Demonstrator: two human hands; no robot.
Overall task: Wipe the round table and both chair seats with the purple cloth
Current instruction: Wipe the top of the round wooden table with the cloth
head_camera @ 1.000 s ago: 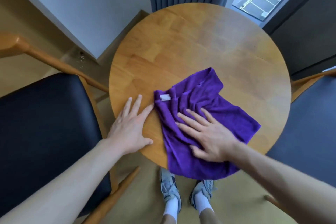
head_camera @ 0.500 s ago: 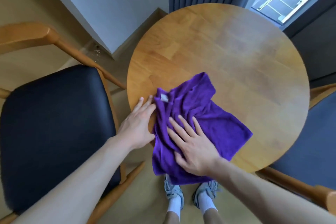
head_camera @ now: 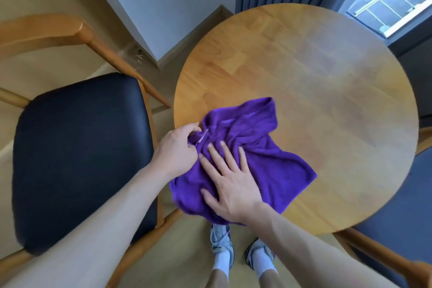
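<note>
purple cloth (head_camera: 247, 154) bunched at tabletop (head_camera: 304, 77) near-left edge, partly overhanging | your right hand (head_camera: 230, 184) flat on it, fingers straight | left hand (head_camera: 175, 147) pinching its left corner | left chair seat (head_camera: 79, 154) lies just left, nearer that grip.

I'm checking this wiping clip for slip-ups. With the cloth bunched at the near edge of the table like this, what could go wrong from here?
1. Part of the purple cloth hangs over the round table edge; it may slide off toward the shoes.
2. The left hand pinches one corner while the right hand presses flat, so the cloth may stay bunched and wipe little.
3. The black chair seat looks untouched and could get skipped.
</note>
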